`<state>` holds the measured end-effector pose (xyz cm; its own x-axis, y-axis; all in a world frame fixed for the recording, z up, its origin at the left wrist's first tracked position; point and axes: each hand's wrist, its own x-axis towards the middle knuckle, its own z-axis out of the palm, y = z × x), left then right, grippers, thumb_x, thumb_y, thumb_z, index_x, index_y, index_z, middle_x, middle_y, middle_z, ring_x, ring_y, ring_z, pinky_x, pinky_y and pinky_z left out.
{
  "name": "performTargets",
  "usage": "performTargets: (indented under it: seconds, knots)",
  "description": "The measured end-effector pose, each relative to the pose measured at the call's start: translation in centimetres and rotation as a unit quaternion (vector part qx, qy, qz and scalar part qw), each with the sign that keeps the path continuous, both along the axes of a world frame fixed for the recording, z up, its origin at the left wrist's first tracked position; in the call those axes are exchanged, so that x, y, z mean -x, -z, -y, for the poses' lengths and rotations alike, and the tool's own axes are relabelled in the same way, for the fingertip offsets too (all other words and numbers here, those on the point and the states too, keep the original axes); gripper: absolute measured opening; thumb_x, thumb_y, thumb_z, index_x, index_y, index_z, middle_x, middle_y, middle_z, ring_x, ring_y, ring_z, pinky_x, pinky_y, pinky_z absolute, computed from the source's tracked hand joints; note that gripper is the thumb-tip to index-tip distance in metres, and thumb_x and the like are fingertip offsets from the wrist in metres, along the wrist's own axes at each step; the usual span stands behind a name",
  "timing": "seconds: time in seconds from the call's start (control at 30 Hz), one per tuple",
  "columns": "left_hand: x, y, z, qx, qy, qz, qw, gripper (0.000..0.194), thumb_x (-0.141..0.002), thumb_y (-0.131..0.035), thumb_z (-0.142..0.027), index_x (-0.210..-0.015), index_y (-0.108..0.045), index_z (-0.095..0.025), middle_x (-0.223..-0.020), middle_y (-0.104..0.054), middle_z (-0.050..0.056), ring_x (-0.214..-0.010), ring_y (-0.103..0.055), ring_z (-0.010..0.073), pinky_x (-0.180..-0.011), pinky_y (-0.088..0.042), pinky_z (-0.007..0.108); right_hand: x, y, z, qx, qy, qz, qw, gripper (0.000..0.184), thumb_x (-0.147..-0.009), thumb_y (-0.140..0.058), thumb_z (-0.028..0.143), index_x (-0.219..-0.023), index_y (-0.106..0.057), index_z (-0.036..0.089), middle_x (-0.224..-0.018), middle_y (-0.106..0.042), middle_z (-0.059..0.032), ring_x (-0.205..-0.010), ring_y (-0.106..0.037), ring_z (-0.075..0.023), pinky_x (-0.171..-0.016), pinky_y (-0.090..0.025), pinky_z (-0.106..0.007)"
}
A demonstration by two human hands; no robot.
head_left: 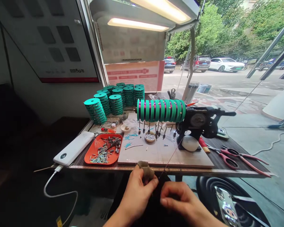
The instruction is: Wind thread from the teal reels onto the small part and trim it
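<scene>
Below the table's front edge, my left hand [138, 192] has thumb and forefinger pinched together at the end of a thin line [171, 157]. A brown cloth-like covering [145, 170] is around its finger. The line slants up toward the black hand-cranked winder [198, 119]. Close by on the right, my right hand [177, 197] is curled, its thumb against the bent fingers; whatever lies between them is too small to make out. On the winder sits a row of green spools [161, 110] wound with dark and magenta line, several small dark weights hanging under them.
An orange tray [87, 154] of small metal parts lies left of a pale board [132, 157]. A bowl of white beads [150, 136] stands on the board. Stacked green spools [115, 104], a white power bank [73, 148], scissors [230, 162] and pink-handled pliers [248, 154] surround it.
</scene>
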<state>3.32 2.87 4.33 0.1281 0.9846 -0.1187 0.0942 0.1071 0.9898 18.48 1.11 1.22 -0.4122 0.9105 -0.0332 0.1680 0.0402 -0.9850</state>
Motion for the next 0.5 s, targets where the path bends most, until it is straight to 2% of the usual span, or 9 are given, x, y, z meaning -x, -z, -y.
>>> performTargets:
  seconds: [0.1, 0.17, 0.2, 0.27, 0.33, 0.37, 0.4, 0.43, 0.5]
  knots:
    - [0.0, 0.5, 0.6, -0.193, -0.013, -0.168, 0.967, 0.011, -0.073, -0.056, -0.011, -0.063, -0.06, -0.015, -0.081, -0.058, 0.006, -0.079, -0.057, 0.0169, -0.071, -0.047, 0.027, 0.0, -2.1, 0.6, -0.151, -0.061, 0.068, 0.984, 0.022, -0.079, -0.051, 0.027, -0.063, -0.059, 0.014, -0.063, -0.054, -0.0034, -0.058, -0.049, -0.0135, -0.053, -0.036, -0.022]
    - [0.0, 1.2, 0.8, -0.313, -0.043, -0.227, 0.921, 0.012, -0.075, -0.053, -0.011, -0.066, -0.061, -0.015, -0.08, -0.059, 0.008, -0.077, -0.06, 0.0174, -0.07, -0.05, 0.027, 0.1, -4.1, -0.1, -0.192, -0.075, 0.063, 0.976, 0.021, -0.08, -0.048, 0.023, -0.066, -0.06, 0.014, -0.063, -0.055, -0.0035, -0.057, -0.05, -0.013, -0.052, -0.036, -0.022]
    - [-0.1, 1.7, 0.9, -0.382, -0.072, -0.25, 0.887, 0.011, -0.076, -0.053, -0.01, -0.071, -0.062, -0.013, -0.081, -0.06, 0.009, -0.076, -0.061, 0.0177, -0.07, -0.051, 0.026, 0.3, -5.1, -0.9, -0.175, -0.063, 0.046, 0.982, 0.019, -0.08, -0.049, 0.023, -0.066, -0.06, 0.015, -0.062, -0.055, -0.0023, -0.057, -0.05, -0.0125, -0.053, -0.036, -0.021]
    - [-0.1, 2.7, 0.8, -0.507, -0.134, -0.293, 0.799, 0.012, -0.076, -0.053, -0.008, -0.083, -0.063, -0.011, -0.084, -0.061, 0.011, -0.079, -0.062, 0.0197, -0.071, -0.052, 0.027, 0.9, -6.9, -2.9, -0.08, -0.037, 0.012, 0.996, 0.016, -0.077, -0.053, 0.023, -0.065, -0.059, 0.015, -0.058, -0.053, 0.0012, -0.054, -0.047, -0.0106, -0.053, -0.036, -0.02]
    - [-0.1, 3.5, 0.6, -0.578, -0.181, -0.334, 0.722, 0.017, -0.076, -0.054, -0.007, -0.09, -0.062, -0.01, -0.086, -0.062, 0.013, -0.083, -0.063, 0.0227, -0.072, -0.052, 0.03, 2.0, -8.0, -5.3, 0.005, -0.049, 0.005, 0.999, 0.012, -0.072, -0.056, 0.02, -0.062, -0.057, 0.014, -0.053, -0.05, 0.0037, -0.048, -0.041, -0.008, -0.047, -0.033, -0.019]
    - [-0.2, 3.8, 0.5, -0.592, -0.191, -0.352, 0.699, 0.017, -0.075, -0.055, -0.007, -0.09, -0.062, -0.01, -0.087, -0.063, 0.014, -0.083, -0.063, 0.0238, -0.071, -0.052, 0.03, 2.7, -8.3, -6.4, 0.024, -0.061, 0.008, 0.998, 0.011, -0.069, -0.056, 0.018, -0.059, -0.056, 0.014, -0.051, -0.048, 0.0045, -0.045, -0.039, -0.0071, -0.045, -0.032, -0.019]
    - [-0.2, 3.9, 0.5, -0.598, -0.182, -0.362, 0.691, 0.017, -0.074, -0.055, -0.006, -0.089, -0.062, -0.011, -0.085, -0.064, 0.014, -0.08, -0.064, 0.0238, -0.068, -0.053, 0.03, 3.4, -8.4, -7.3, 0.035, -0.074, 0.015, 0.997, 0.01, -0.068, -0.056, 0.016, -0.058, -0.056, 0.013, -0.049, -0.048, 0.005, -0.043, -0.037, -0.0065, -0.043, -0.03, -0.019]
    - [-0.2, 4.0, 0.5, -0.596, -0.163, -0.364, 0.697, 0.018, -0.074, -0.054, -0.005, -0.088, -0.063, -0.011, -0.082, -0.065, 0.013, -0.076, -0.064, 0.0226, -0.066, -0.053, 0.029, 4.2, -8.5, -8.0, 0.038, -0.088, 0.023, 0.995, 0.01, -0.067, -0.056, 0.014, -0.057, -0.056, 0.013, -0.047, -0.048, 0.0052, -0.041, -0.036, -0.0061, -0.041, -0.029, -0.019]
    - [-0.3, 3.8, 0.6, -0.585, -0.126, -0.348, 0.721, 0.02, -0.074, -0.051, -0.001, -0.086, -0.063, -0.012, -0.073, -0.066, 0.01, -0.068, -0.064, 0.02, -0.061, -0.052, 0.026, 5.4, -8.6, -8.6, 0.044, -0.118, 0.04, 0.991, 0.01, -0.064, -0.058, 0.011, -0.055, -0.057, 0.013, -0.046, -0.05, 0.0046, -0.039, -0.037, -0.0062, -0.04, -0.028, -0.019]
